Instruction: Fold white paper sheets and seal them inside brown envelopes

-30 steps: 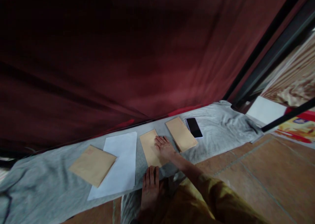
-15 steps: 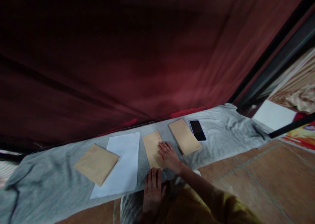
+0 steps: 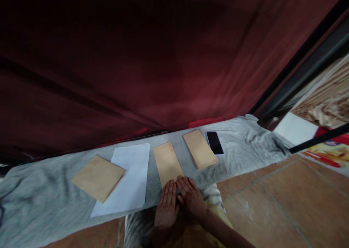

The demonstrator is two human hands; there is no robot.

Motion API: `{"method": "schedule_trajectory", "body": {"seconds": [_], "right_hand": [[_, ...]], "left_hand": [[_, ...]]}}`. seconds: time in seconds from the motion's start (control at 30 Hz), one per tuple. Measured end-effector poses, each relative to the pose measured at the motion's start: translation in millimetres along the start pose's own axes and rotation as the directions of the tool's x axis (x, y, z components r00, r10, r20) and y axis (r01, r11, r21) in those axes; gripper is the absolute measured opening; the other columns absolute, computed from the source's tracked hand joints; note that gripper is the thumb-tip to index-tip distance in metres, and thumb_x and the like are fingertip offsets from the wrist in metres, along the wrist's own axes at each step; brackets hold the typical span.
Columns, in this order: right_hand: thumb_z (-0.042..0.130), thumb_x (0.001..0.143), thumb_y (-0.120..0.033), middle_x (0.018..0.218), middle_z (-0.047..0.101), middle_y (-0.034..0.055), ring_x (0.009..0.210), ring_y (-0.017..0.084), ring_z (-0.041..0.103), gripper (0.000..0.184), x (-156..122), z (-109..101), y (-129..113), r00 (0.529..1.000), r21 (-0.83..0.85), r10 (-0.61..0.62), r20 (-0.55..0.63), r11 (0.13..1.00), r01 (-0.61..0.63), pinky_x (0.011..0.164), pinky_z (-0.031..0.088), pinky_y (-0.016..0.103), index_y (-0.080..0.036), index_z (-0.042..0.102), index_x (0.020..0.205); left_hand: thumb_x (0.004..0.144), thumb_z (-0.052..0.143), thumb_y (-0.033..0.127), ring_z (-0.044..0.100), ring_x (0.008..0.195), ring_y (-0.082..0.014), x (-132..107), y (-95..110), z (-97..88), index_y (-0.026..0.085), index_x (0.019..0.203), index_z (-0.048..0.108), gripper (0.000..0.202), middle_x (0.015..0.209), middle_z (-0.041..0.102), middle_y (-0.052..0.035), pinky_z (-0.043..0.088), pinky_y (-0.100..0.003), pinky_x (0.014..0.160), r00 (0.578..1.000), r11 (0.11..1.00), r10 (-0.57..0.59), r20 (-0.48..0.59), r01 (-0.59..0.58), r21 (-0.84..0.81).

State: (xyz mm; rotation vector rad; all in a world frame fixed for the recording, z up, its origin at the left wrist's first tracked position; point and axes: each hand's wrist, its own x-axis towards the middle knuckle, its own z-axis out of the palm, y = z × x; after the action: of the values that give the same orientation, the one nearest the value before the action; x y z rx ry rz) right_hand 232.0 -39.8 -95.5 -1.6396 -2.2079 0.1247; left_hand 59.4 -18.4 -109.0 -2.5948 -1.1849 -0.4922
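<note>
At the six o'clock end of the middle envelope (image 3: pixel 167 160), which lies on grey cloth (image 3: pixel 241 142), the left hand (image 3: pixel 166 207) and right hand (image 3: pixel 192 199) rest side by side, flat, fingers straight and close together, fingertips at its near edge. Toward two o'clock of it lie a second envelope (image 3: pixel 200 150) and a phone (image 3: pixel 215 143); toward nine o'clock, white paper (image 3: pixel 135 175) lies partly under a third envelope (image 3: pixel 99 179).

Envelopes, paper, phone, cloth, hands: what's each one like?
Left hand: open, palm down
Right hand: open, palm down
Middle envelope: flat, hands at its near end
White paper: flat, partly covered
Left envelope: flat, partly on the paper
Right envelope: flat
Phone: face up, screen dark
Gray cloth: wrinkled
</note>
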Motion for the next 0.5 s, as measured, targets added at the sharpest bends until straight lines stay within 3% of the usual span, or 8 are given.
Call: {"method": "schedule_trajectory", "body": {"seconds": [0.2,0.5], "right_hand": [[0.044,0.102,-0.028,0.154,0.045,0.0096,0.142,0.023,0.042,0.053,-4.1,-2.1,-1.5,0.997,-0.038,0.066,-0.027,0.997,-0.067,0.121,0.03,0.043,-0.015,0.039,0.153],[0.042,0.101,-0.025,0.156,0.042,0.0116,0.145,0.023,0.038,0.056,-7.7,-6.7,-0.7,0.998,-0.021,0.053,-0.043,0.998,-0.054,0.119,0.033,0.045,-0.015,0.032,0.156]], "left_hand": [[0.094,0.045,0.039,0.042,0.143,-0.029,-18.2,-19.0,-8.5,0.007,0.157,0.021,0.074,0.155,0.043,-0.0181,0.035,-0.043,0.116,1.0,0.999,-0.028,0.014,0.027,0.045],[0.097,0.042,0.04,0.045,0.14,-0.0283,-19.1,-19.3,-10.8,0.008,0.158,0.02,0.072,0.153,0.046,-0.0182,0.036,-0.042,0.115,0.994,0.996,-0.086,0.07,0.086,0.002]]}}
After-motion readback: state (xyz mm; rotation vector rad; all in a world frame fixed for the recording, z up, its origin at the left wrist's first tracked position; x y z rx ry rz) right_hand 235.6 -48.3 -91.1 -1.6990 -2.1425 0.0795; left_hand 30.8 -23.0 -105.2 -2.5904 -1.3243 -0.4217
